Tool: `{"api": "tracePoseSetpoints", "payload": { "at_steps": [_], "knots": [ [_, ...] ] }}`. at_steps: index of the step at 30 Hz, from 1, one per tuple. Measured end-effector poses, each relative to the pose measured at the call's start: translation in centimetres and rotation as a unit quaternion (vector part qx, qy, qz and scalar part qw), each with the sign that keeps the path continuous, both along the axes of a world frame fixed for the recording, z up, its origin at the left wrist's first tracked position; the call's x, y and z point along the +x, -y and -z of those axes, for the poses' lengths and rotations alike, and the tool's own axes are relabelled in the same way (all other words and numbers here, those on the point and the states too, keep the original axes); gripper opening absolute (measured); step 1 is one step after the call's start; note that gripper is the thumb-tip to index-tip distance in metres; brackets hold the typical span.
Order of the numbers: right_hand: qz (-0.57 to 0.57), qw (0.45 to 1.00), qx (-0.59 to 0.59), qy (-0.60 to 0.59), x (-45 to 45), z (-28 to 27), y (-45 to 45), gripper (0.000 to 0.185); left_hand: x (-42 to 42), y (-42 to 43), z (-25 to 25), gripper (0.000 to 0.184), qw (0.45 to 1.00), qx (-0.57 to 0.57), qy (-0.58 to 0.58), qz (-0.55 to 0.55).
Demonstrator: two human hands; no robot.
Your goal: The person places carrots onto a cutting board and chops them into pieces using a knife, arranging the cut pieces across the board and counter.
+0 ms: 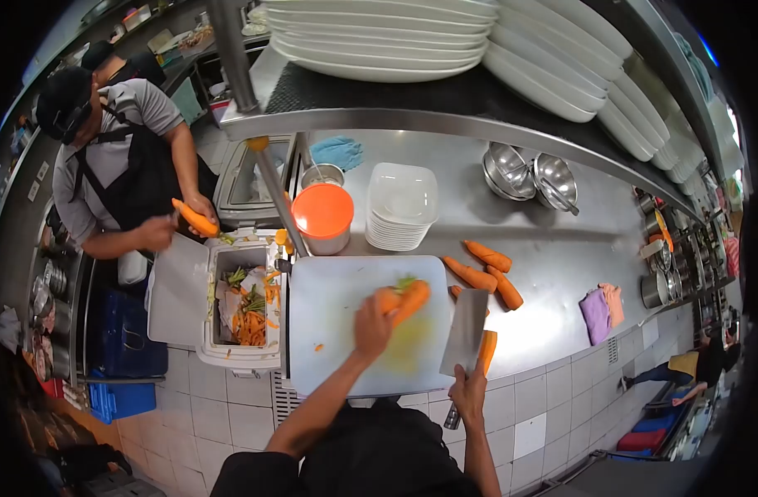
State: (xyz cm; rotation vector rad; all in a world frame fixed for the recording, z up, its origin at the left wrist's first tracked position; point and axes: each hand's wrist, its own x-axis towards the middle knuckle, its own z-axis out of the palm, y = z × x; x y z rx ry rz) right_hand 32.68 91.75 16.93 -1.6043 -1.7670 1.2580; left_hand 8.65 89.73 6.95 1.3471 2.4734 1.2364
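Note:
My left hand is closed on a carrot with a green top, above the white cutting board. Another orange piece shows by its fingers; motion blur hides whether it is a second carrot. In my right hand is a cleaver, its broad blade pointing away from me over the board's right edge. Beside that blade is a peeled carrot; I cannot tell whether the same hand also holds it. Several carrots lie on the steel table right of the board.
A waste bin with peelings stands left of the board, where a co-worker holds a carrot. Behind the board are an orange-lidded tub and stacked white dishes. A plate-laden shelf overhangs the table; metal bowls sit beneath.

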Motion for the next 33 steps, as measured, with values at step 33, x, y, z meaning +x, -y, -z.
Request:
{"api": "tracePoseSetpoints", "payload": {
  "at_steps": [33],
  "knots": [
    [-0.32, 0.927, 0.053, 0.19, -11.4, -3.6, 9.4, 0.036, -5.3, 8.9, -1.8, 0.022, 0.992, -0.024, -0.114, 0.049]
  ]
}}
